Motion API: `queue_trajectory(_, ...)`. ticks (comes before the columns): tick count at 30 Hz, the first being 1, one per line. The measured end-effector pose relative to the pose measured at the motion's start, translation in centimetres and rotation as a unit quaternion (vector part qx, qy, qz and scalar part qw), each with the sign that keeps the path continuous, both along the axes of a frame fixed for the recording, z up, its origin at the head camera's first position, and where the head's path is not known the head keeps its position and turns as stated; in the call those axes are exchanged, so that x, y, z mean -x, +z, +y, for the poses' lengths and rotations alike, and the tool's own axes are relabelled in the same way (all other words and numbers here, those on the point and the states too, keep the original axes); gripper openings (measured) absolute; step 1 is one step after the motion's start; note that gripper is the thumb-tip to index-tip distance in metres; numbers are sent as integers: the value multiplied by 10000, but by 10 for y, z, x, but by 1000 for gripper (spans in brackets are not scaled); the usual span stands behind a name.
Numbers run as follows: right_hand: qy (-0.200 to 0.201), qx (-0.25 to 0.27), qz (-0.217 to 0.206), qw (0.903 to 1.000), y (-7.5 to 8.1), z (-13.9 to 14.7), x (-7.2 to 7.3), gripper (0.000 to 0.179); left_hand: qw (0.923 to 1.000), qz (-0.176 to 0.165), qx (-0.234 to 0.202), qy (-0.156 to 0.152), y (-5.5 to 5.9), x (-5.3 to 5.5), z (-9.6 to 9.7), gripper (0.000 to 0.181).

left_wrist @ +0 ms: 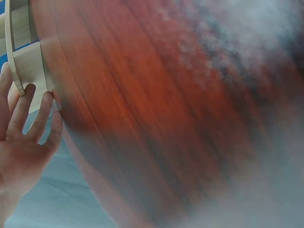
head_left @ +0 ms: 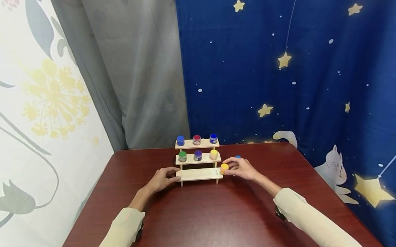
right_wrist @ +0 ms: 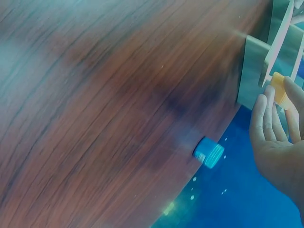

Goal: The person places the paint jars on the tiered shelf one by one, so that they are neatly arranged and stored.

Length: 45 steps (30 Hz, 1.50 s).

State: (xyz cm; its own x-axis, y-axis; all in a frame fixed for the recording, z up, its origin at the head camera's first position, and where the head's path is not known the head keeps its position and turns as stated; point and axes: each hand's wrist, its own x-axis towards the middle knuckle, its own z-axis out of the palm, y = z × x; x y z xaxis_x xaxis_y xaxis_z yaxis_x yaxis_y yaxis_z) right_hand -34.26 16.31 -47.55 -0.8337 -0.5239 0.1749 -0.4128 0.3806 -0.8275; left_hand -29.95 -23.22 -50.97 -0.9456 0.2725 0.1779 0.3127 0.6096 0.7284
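Note:
A three-step wooden display stand (head_left: 199, 174) stands on the table, bearing small paint jars on its upper two steps. My left hand (head_left: 162, 178) holds the left end of its lowest step, thumb at the front and fingers behind. In the left wrist view, that hand (left_wrist: 26, 142) has its fingertips against the pale wood. My right hand (head_left: 242, 169) pinches an orange-yellow paint jar (head_left: 224, 168) between thumb and fingers at the right end of the lowest step. The right wrist view shows the same jar (right_wrist: 279, 89) at the fingertips.
On the top step are blue (head_left: 180, 141), red (head_left: 196, 140) and dark blue (head_left: 213, 138) jars. Green (head_left: 182, 156), purple (head_left: 198, 156) and pale yellow (head_left: 213, 154) jars occupy the middle step. Another blue jar (right_wrist: 209, 152) stands on the table (right_wrist: 118, 95), behind my right hand.

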Motion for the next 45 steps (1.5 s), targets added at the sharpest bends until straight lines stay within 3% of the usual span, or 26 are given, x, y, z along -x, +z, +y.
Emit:
queue_trajectory(10,451,258,61,9986,-3,-28,-4,42,10000,-23,-1,13,1,0,0,35)
queue_trajectory(21,462,-9,311,9984,-2,-53,-5,43,10000,-5,-44,87,0,-1,3,35)
queue_trajectory(39,658,474,364,9960,-8,-98,-9,40,9998,-51,69,161,-1,0,2,35)
queue_trajectory(45,780,429,314,9955,-10,-110,-7,40,9997,-101,144,190,-1,0,2,35)
